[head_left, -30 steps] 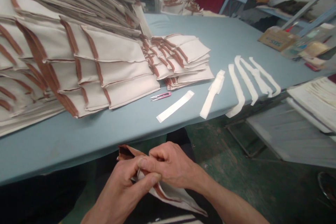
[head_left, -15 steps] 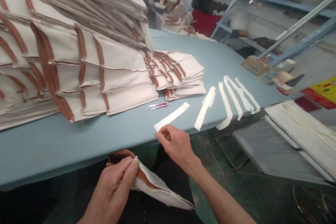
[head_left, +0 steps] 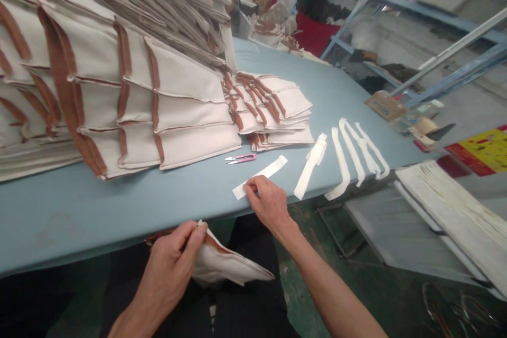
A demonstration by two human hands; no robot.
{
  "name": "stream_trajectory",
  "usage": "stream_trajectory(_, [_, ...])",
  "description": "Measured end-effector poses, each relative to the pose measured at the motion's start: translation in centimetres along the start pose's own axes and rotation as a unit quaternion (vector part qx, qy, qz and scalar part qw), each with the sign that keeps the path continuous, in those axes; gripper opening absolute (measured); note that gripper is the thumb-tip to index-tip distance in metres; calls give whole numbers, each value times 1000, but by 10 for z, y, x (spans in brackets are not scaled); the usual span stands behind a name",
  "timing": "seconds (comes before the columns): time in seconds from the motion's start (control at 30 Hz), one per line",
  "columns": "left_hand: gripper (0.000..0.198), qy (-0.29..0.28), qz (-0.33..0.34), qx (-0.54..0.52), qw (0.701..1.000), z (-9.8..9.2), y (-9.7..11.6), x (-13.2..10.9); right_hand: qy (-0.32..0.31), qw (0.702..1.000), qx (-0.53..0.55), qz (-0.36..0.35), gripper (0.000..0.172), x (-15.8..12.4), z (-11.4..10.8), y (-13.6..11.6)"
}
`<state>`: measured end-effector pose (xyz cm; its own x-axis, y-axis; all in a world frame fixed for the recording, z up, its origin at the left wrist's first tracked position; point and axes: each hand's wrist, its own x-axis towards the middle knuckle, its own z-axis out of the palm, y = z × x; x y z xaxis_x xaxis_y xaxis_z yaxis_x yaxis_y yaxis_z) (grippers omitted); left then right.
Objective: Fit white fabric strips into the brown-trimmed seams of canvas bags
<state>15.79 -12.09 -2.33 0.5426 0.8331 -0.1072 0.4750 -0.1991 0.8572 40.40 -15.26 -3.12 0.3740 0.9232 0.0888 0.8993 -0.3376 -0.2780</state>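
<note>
My left hand (head_left: 174,256) pinches the top edge of a cream fabric piece with brown trim (head_left: 222,261), which hangs over my lap in front of the table edge. On the table, my right hand (head_left: 269,200) is closed over a white strip (head_left: 269,170), its thumb and fingertips together against the strip's near part. Whatever lies between those fingertips is too small to make out. Just beyond the strip are thread snips with pink handles (head_left: 246,158). To the right lies a folded bundle of white strips (head_left: 311,166).
Stacked cream fabric pieces with brown trim (head_left: 190,111) fill the left of the blue table (head_left: 158,195). A smaller pile (head_left: 293,100) sits beside them. Several long cream strips (head_left: 340,158) lie near the right edge. A cardboard box (head_left: 384,104) stands farther back.
My right hand has shifted from the strip's near end up and to the right along it. My left hand and the fabric piece have risen slightly. The view has moved a little.
</note>
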Motion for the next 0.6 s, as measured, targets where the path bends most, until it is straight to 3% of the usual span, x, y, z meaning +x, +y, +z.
stream_trajectory(0.27, [50,-16,-26,-29,999,10,12,7,-38,999,-11,-7,16,3,-9,-4])
stream_trajectory(0.43, [39,-14,-41,-17,999,21,16,14,-61,998,-9,-2,21,9,-10,-3])
stream_trajectory(0.6, [50,-45,-4,31,998,37,30,35,-75,997,29,2,21,12,-14,4])
